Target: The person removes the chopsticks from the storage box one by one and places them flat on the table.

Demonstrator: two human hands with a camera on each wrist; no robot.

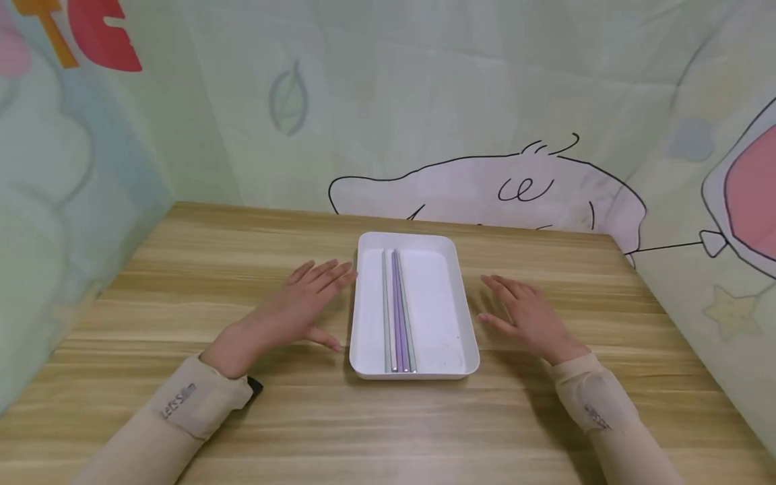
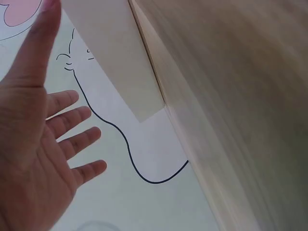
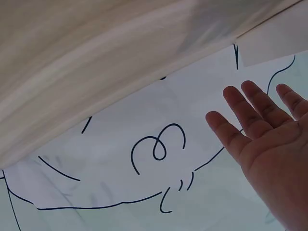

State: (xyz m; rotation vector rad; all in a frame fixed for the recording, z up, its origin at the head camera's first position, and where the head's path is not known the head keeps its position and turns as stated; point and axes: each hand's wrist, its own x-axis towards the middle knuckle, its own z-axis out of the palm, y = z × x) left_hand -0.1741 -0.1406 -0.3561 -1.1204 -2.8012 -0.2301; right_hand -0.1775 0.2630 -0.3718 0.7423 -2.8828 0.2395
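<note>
A white rectangular tray [image 1: 439,303] rests on the wooden table between the two hands. Several long, thin chopsticks [image 1: 399,310] in pale green, pinkish and purple lie lengthwise in its left half, their near ends silvery. To the left, my left hand [image 1: 294,306] has its fingers stretched out, fingertips right at the tray's left rim. My right hand [image 1: 530,313] is held off to the right with a gap from the tray, its fingers extended. Both wrist views show an open palm, the left hand [image 2: 33,149] and the right hand [image 3: 276,154], with nothing held.
The wooden table [image 1: 273,424] extends to a back edge against a printed fabric wall [image 1: 412,101]. Similar printed walls stand at the left [image 1: 42,202] and right [image 1: 685,202]. Light sleeves with wrist bands cover both forearms.
</note>
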